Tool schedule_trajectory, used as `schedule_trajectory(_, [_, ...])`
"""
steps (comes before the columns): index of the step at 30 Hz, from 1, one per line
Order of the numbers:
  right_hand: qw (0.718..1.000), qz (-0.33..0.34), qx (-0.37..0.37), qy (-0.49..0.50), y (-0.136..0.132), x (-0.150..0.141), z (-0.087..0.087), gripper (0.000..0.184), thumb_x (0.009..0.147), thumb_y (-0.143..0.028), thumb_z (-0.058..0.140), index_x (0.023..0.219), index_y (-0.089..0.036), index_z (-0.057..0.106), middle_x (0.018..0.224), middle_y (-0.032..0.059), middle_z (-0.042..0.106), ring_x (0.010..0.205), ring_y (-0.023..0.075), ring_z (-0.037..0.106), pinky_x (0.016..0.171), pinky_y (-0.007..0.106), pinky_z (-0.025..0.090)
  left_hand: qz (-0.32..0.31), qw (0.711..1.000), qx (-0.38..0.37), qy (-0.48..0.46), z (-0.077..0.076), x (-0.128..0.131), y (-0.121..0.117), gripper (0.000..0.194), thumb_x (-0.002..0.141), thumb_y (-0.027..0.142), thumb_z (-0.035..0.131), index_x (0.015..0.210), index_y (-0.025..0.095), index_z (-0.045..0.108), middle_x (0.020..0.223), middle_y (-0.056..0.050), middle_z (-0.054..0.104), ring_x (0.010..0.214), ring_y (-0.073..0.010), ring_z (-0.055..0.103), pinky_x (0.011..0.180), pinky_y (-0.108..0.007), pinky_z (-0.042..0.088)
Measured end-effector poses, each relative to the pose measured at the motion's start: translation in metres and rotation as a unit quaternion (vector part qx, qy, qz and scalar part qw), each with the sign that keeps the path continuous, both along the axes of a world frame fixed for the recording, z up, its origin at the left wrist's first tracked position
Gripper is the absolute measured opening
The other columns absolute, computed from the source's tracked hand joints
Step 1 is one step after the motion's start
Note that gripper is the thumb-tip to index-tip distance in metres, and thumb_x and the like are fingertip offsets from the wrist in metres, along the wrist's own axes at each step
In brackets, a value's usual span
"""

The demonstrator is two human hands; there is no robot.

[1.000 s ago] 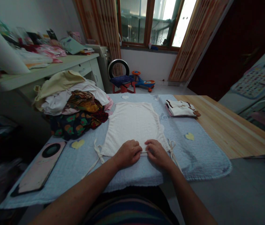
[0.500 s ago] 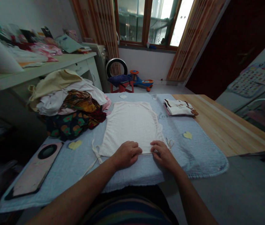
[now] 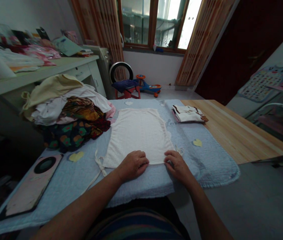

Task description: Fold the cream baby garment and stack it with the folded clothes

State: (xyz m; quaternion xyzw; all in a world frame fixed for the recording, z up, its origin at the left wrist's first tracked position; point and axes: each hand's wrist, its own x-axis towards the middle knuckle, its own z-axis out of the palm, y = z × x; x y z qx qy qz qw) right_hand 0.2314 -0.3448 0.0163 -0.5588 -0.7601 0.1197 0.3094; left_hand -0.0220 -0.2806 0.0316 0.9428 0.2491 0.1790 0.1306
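A white sleeveless top (image 3: pixel 138 133) with tie strings at its two lower corners lies spread flat on a light blue quilted cloth (image 3: pixel 141 186). My left hand (image 3: pixel 134 163) has its curled fingers on the near edge of the top, left of the middle. Near the lower right corner, my right hand (image 3: pixel 177 165) pinches the same edge between thumb and fingers. One long string (image 3: pixel 95 176) trails from the left corner toward my left forearm.
A heap of crumpled clothes (image 3: pixel 68 113) sits at the left. A folded white garment with brown trim (image 3: pixel 188 114) lies at the right. A pink phone-shaped slab (image 3: pixel 31 186) rests at the near left. The wooden tabletop (image 3: pixel 241 133) shows beyond the cloth.
My right hand has slid a little to the right along the near edge, widening the gap between my hands. The whole view has shifted slightly.
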Motion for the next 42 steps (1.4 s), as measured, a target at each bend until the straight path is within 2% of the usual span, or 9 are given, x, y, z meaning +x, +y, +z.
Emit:
schedule_trajectory(9, [0.999, -0.036, 0.008, -0.031, -0.005, 0.014, 0.004, 0.015, 0.085, -0.014, 0.051, 0.086, -0.021, 0.065, 0.111, 0.0092, 0.062, 0.109, 0.0240, 0.055, 0.103, 0.048, 0.037, -0.003, 0.999, -0.027, -0.026, -0.001, 0.000, 0.001, 0.011, 0.088, 0.017, 0.054, 0.090, 0.019, 0.065, 0.085, -0.004, 0.062, 0.081, -0.0164, 0.055, 0.073, -0.029, 0.041])
schedule_trajectory(15, [0.996, -0.080, 0.007, -0.030, -0.002, 0.016, 0.004, 0.014, 0.084, -0.013, 0.051, 0.085, -0.020, 0.063, 0.098, 0.0090, 0.063, 0.098, 0.0235, 0.055, 0.091, 0.039, 0.043, -0.001, 0.999, -0.031, -0.026, -0.002, -0.001, 0.001, 0.015, 0.087, 0.015, 0.053, 0.092, 0.020, 0.066, 0.086, -0.004, 0.062, 0.081, -0.0170, 0.056, 0.073, -0.030, 0.041])
schedule_trajectory(22, [0.988, -0.136, 0.016, -0.073, 0.002, 0.016, 0.000, 0.015, 0.091, -0.021, 0.051, 0.081, -0.020, 0.063, 0.089, 0.0075, 0.059, 0.089, 0.0228, 0.052, 0.086, 0.037, 0.042, -0.005, 0.999, -0.027, -0.025, -0.003, -0.001, 0.002, 0.016, 0.088, 0.017, 0.053, 0.092, 0.020, 0.068, 0.086, -0.004, 0.061, 0.081, -0.0174, 0.056, 0.074, -0.030, 0.042])
schedule_trajectory(25, [0.980, -0.172, 0.019, -0.099, 0.005, 0.017, -0.004, 0.012, 0.089, -0.023, 0.055, 0.080, -0.020, 0.063, 0.090, 0.0075, 0.058, 0.089, 0.0232, 0.052, 0.085, 0.037, 0.040, -0.005, 0.999, -0.029, -0.027, -0.004, -0.001, 0.002, 0.015, 0.088, 0.017, 0.053, 0.092, 0.020, 0.068, 0.085, -0.004, 0.061, 0.081, -0.0174, 0.056, 0.074, -0.030, 0.042])
schedule_trajectory(28, [0.968, -0.218, 0.017, -0.122, 0.005, 0.017, -0.006, 0.005, 0.085, -0.024, 0.060, 0.088, -0.020, 0.062, 0.096, 0.0078, 0.059, 0.092, 0.0246, 0.051, 0.082, 0.037, 0.039, -0.003, 0.999, -0.035, -0.027, -0.003, 0.000, 0.002, 0.015, 0.088, 0.017, 0.053, 0.092, 0.020, 0.068, 0.086, -0.004, 0.061, 0.081, -0.0173, 0.056, 0.075, -0.030, 0.042])
schedule_trajectory(33, [0.958, -0.254, -0.006, -0.135, 0.005, 0.016, 0.000, 0.027, 0.085, -0.028, 0.061, 0.110, -0.019, 0.059, 0.099, 0.0072, 0.064, 0.091, 0.0256, 0.052, 0.078, 0.036, 0.036, -0.002, 0.999, -0.036, -0.029, -0.003, -0.001, 0.002, 0.016, 0.088, 0.017, 0.053, 0.093, 0.021, 0.068, 0.086, -0.004, 0.061, 0.081, -0.0171, 0.056, 0.073, -0.030, 0.043])
schedule_trajectory(36, [0.951, -0.265, -0.024, -0.155, 0.008, 0.017, 0.007, 0.014, 0.089, -0.030, 0.056, 0.097, -0.021, 0.063, 0.091, 0.0066, 0.065, 0.086, 0.0239, 0.053, 0.076, 0.036, 0.035, 0.001, 0.999, -0.033, -0.036, -0.005, -0.001, 0.002, 0.016, 0.087, 0.017, 0.053, 0.093, 0.021, 0.068, 0.085, -0.004, 0.061, 0.080, -0.0170, 0.056, 0.073, -0.030, 0.043])
schedule_trajectory(38, [0.944, -0.276, -0.025, -0.179, 0.011, 0.018, 0.010, 0.013, 0.090, -0.030, 0.054, 0.087, -0.021, 0.063, 0.087, 0.0075, 0.065, 0.083, 0.0230, 0.053, 0.074, 0.036, 0.035, 0.004, 0.999, -0.032, -0.038, -0.006, -0.001, 0.002, 0.017, 0.087, 0.017, 0.053, 0.093, 0.021, 0.068, 0.085, -0.004, 0.061, 0.081, -0.0171, 0.057, 0.074, -0.031, 0.044])
schedule_trajectory(42, [0.934, -0.280, -0.018, -0.223, 0.016, 0.016, 0.011, 0.010, 0.086, -0.030, 0.060, 0.084, -0.021, 0.063, 0.086, 0.0097, 0.064, 0.083, 0.0238, 0.055, 0.072, 0.035, 0.036, 0.001, 0.999, -0.031, -0.032, -0.006, -0.001, 0.002, 0.017, 0.087, 0.017, 0.052, 0.093, 0.021, 0.068, 0.086, -0.004, 0.061, 0.081, -0.0174, 0.057, 0.074, -0.031, 0.044])
